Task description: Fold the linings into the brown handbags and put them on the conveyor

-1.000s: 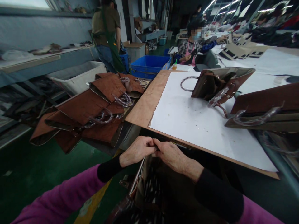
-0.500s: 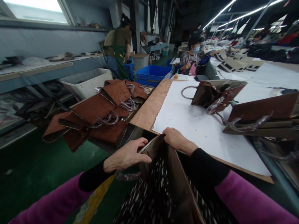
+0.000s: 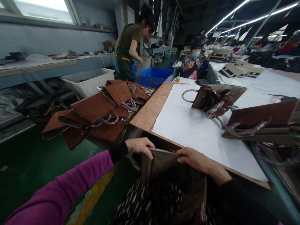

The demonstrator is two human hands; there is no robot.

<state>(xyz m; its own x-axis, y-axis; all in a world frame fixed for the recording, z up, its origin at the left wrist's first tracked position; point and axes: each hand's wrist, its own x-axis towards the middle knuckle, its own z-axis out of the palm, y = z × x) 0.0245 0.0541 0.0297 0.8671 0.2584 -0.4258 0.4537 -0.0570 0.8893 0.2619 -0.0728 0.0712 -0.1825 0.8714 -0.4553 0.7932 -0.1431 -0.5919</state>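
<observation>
A brown handbag [image 3: 164,159] sits on my lap, its dark inner side towards me. My left hand [image 3: 140,146] pinches the bag's upper edge near its left corner, thumb on the near face. Further right along the same rim, my right hand [image 3: 197,159] grips the edge between thumb and fingers. A plastic-wrapped handle [image 3: 134,161] hangs at the bag's left side, below my left hand. The lower part of the bag is dark and hard to make out against patterned black-and-white cloth [image 3: 133,200].
Several brown handbags [image 3: 91,109] lie piled on the left. On the white-papered table [image 3: 173,122] stand an open bag [image 3: 217,97] and another bag [image 3: 260,120]. Behind are a blue crate [image 3: 156,76], a grey tub [image 3: 91,79], a standing person [image 3: 127,47] and a seated person [image 3: 191,65].
The bag's rim has turned and opened wider, with my hands further apart and my right hand lower. The standing person has straightened and moved right.
</observation>
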